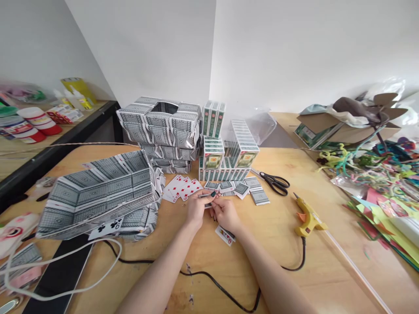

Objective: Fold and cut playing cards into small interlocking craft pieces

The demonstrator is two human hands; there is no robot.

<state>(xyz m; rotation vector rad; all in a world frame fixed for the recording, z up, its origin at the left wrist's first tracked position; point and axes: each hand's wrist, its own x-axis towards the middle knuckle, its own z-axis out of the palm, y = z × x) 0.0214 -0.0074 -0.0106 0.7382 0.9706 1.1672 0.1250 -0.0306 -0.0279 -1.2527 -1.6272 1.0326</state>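
Both hands meet over the middle of the table. My left hand (196, 210) is closed, its thumb pinching a playing card (207, 206) seen almost edge-on. The fingers of my right hand (226, 213) close on the same card from the right, and they hide much of it. Under the right hand lie face-up cards, a queen (224, 236) among them. Just beyond the left hand, diamond cards (182, 188) are fanned face up. Grey-backed cards (241, 189) lie loose beyond the right hand.
Card-covered boxes (160, 131) are stacked behind, with an open card-covered tray (98, 192) at left. Boxed card decks (225, 172) stand by the wall. Scissors (276, 183) and a yellow glue gun (307, 218) lie right; its black cord (222, 290) crosses the front.
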